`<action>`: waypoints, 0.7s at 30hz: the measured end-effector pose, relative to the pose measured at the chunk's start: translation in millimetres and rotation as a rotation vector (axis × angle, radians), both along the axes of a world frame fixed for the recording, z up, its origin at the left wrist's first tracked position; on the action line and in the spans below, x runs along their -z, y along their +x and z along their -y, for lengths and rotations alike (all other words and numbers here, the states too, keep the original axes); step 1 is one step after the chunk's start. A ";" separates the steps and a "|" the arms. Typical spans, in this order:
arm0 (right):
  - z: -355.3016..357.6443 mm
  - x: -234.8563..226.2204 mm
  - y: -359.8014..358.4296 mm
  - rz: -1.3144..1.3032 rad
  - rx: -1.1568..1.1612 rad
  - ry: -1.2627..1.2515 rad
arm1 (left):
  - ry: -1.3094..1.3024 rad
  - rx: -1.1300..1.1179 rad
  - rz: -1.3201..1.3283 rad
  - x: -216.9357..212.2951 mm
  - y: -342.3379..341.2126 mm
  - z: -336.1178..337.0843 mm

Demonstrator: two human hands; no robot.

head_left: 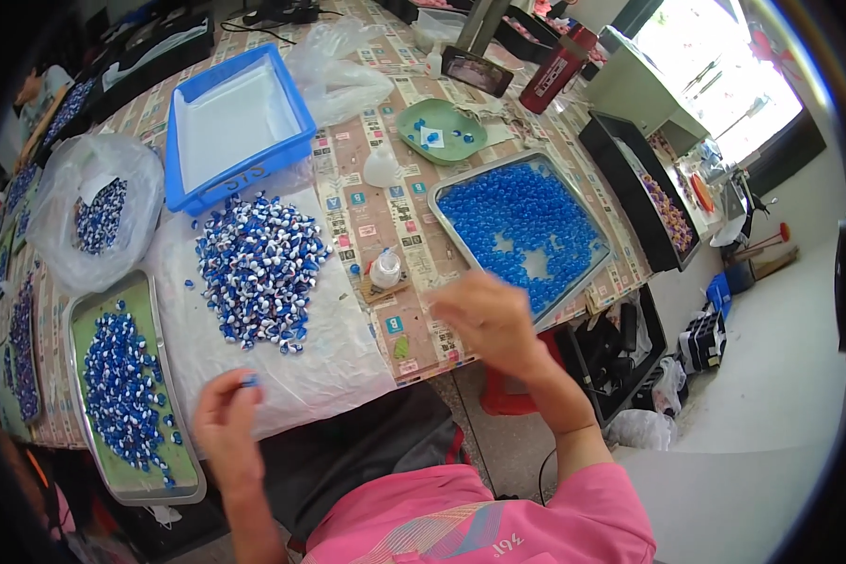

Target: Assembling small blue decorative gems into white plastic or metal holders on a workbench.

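Blue beads [498, 207], patterned tabletop [359, 221], bright window [724, 75]

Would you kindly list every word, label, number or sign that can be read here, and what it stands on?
Lettering is located here, not copied out:
Blue plastic tray: large dark characters on the near wall.
Red flask: pale lettering along its side.
Pink T-shirt: pale characters on the front.
Patterned tablecloth: white letters on blue squares; the finer print is too small to read.

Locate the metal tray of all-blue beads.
In the head view, the metal tray sits right of centre, just beyond the right hand, beside the green dish.
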State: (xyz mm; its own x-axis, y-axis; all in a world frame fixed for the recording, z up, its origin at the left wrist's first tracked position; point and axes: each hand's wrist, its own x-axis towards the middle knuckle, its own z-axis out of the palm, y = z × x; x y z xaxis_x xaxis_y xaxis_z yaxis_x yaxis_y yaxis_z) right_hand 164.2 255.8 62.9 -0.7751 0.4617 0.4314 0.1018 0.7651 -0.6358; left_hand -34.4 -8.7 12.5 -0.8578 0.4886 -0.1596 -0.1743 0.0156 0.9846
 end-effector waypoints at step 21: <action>-116.4 25.5 77.0 0.335 0.457 0.029 | -0.738 -0.398 -1.229 -7.3 -66.5 72.2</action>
